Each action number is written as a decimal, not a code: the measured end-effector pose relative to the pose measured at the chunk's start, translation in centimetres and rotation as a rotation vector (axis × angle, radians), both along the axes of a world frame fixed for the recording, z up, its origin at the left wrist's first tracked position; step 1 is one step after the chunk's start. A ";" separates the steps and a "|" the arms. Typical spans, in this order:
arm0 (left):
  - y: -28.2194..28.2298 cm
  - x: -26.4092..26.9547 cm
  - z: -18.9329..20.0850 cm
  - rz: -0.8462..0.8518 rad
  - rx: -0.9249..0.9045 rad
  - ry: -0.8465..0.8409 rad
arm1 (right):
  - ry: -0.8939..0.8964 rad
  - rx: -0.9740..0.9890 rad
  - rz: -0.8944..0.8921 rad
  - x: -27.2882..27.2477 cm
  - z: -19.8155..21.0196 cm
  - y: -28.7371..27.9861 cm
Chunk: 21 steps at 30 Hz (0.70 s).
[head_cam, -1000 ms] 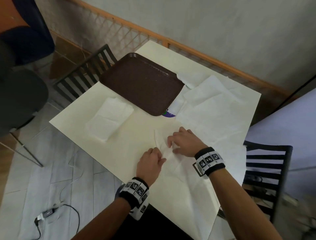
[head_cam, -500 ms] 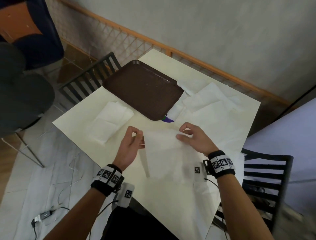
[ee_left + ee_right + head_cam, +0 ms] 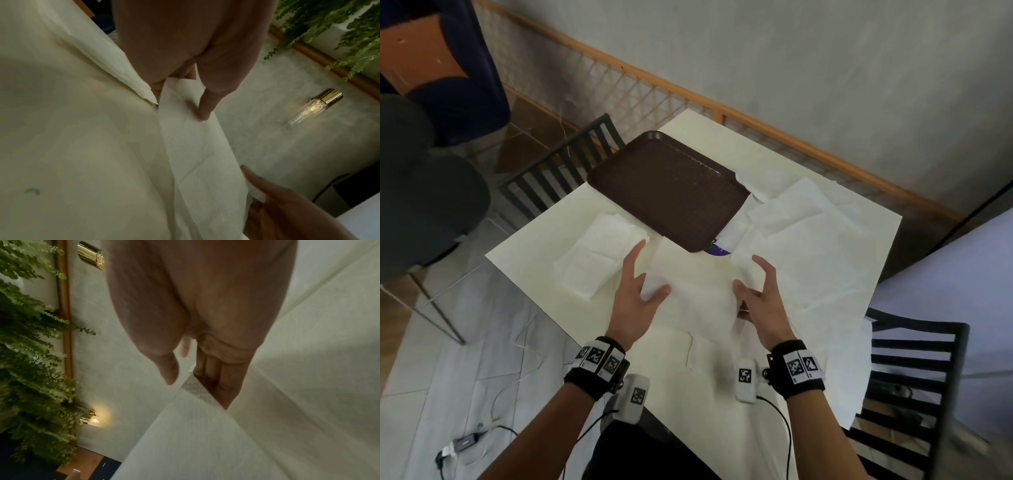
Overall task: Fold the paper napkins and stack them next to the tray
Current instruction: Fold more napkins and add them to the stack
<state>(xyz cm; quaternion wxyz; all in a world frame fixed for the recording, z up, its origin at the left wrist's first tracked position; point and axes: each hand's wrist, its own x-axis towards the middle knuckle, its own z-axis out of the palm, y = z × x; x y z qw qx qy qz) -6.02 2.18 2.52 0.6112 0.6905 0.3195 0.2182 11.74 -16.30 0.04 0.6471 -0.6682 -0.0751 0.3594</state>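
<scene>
A white paper napkin [image 3: 695,294] hangs stretched between my two hands above the cream table [image 3: 541,246]. My left hand [image 3: 654,268] pinches its left edge, thumb on top and index finger pointing forward. My right hand [image 3: 746,272] holds the right edge between thumb and fingers. In the left wrist view the thumb [image 3: 203,112] presses on the napkin [image 3: 197,146]. In the right wrist view straight fingers [image 3: 218,386] lie behind the napkin [image 3: 201,426]. The brown tray [image 3: 667,192] lies just ahead. Left of it is a stack of folded napkins [image 3: 599,260].
Several unfolded napkins [image 3: 811,240] are spread over the table's right side, reaching the tray's right edge. Dark slatted chairs stand at the far left [image 3: 558,171] and at the right [image 3: 914,377]. A wall with a wooden rail runs behind the table.
Both hands were pressing the napkin on the table near the front edge. They lifted it, drew apart, and now hold it spread farther forward, close to the tray.
</scene>
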 end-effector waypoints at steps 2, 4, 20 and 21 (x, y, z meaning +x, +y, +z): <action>0.7 -0.2 -0.1 -0.027 0.106 0.017 | -0.017 0.052 0.061 -0.5 0.8 0.4; 1.4 -0.4 -0.3 -0.037 0.216 0.056 | -0.145 0.049 0.139 -0.8 1.3 0.7; 3.9 -5.4 1.2 0.207 0.147 -0.014 | -0.617 -0.177 0.282 -1.3 4.1 5.8; 4.1 -5.7 1.4 0.225 0.207 -0.002 | -0.626 -0.177 0.287 -1.4 4.4 6.3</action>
